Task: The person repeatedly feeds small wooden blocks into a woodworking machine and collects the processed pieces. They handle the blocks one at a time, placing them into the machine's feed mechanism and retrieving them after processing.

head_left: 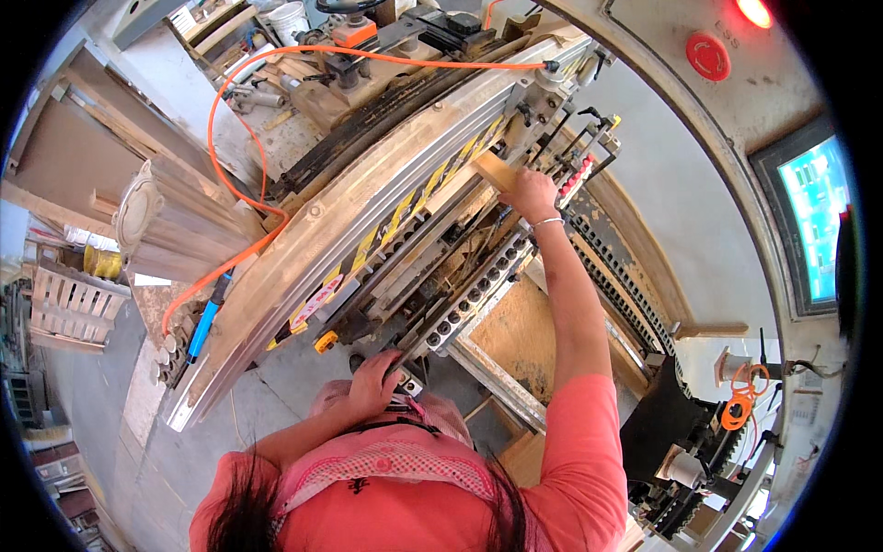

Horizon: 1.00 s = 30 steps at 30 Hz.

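Observation:
My right hand reaches far out over the machine bed, its fingers closed on a short, pale yellow-brown wooden piece. That piece lies beside the yellow-and-black striped guard strip. Close to my body, my left hand is curled at the near end of the machine's rail; what its fingers grip is hidden. Between both hands runs a metal rail with a row of round black rollers. Dark bars and wood dust lie in the gap to its left.
A long beam curves along the left, with an orange hose and a blue air gun. At right are a red stop button, a lit screen and a black chain track. A yellow tape measure hangs by the beam.

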Available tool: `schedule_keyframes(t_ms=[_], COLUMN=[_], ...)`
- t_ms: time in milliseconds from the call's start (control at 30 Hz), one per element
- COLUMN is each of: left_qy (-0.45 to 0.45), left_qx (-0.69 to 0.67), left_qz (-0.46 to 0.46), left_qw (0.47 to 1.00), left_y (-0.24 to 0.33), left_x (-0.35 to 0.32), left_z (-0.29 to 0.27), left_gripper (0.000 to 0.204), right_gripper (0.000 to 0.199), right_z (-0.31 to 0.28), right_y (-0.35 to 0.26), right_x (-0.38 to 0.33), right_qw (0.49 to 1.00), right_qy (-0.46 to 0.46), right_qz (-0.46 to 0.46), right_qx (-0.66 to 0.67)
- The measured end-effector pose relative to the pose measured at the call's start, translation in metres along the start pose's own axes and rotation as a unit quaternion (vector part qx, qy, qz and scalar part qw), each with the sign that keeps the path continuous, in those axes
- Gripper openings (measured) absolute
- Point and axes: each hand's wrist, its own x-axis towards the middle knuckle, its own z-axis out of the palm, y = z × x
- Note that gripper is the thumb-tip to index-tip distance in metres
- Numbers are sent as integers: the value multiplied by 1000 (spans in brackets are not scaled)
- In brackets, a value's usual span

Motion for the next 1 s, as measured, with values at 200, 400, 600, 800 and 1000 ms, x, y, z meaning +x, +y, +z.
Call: schedule_keyframes(t_ms=[200, 400, 600, 800, 1000], left_qy=[6, 12, 21, 0, 8], left_qx=[17, 11, 10, -16, -4], left_qz=[2, 6, 3, -19, -1], left_qw=[1000, 1000, 1000, 1000, 1000], left_y=[-4, 0, 3, 7, 5], left_x=[-1, 2, 1, 4, 4], left_z=[1, -2, -1, -2, -2], left_gripper=[35, 34, 33, 32, 32], right_gripper=[51, 38, 38, 41, 41], right_z=[-7, -4, -9, -1, -4], right_y=[-7, -7, -12, -8, -13], right_x=[3, 6, 9, 16, 12], right_qw=[998, 997, 998, 997, 997], right_qy=[-49, -60, -52, -61, -59], right_qz=[25, 33, 32, 46, 43], right_qx=[-1, -20, 14, 10, -5])
